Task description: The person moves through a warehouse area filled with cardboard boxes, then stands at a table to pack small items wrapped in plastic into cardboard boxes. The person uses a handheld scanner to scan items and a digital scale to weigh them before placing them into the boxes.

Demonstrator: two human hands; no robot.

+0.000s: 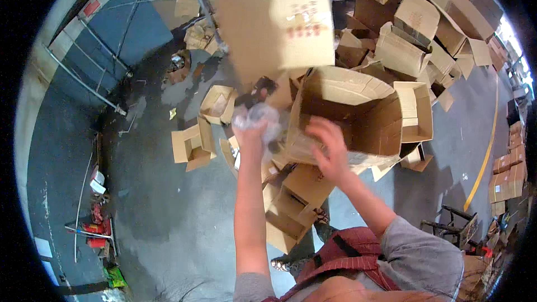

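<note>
My left hand (pixel 249 133) is closed on a crumpled wad of clear plastic film (pixel 264 116), blurred by motion. The film hides most of the fingers. My right hand (pixel 329 146) holds nothing; its fingers are bent and apart. It hovers over the near left edge of a large open cardboard box (pixel 394 118), and I cannot tell whether it touches the wall. The box's mouth faces up toward me, and its inside is brown and shaded. Just beyond my left hand is a small dark item (pixel 263 85), too blurred to name.
A big upright carton (pixel 251 28) stands behind. Opened boxes (pixel 411 50) pile up at the far right. Small open boxes (pixel 194 144) lie left of my left hand, and others (pixel 288 212) near my feet. Metal poles (pixel 84 78) stand left; a dark frame (pixel 458 226) sits right.
</note>
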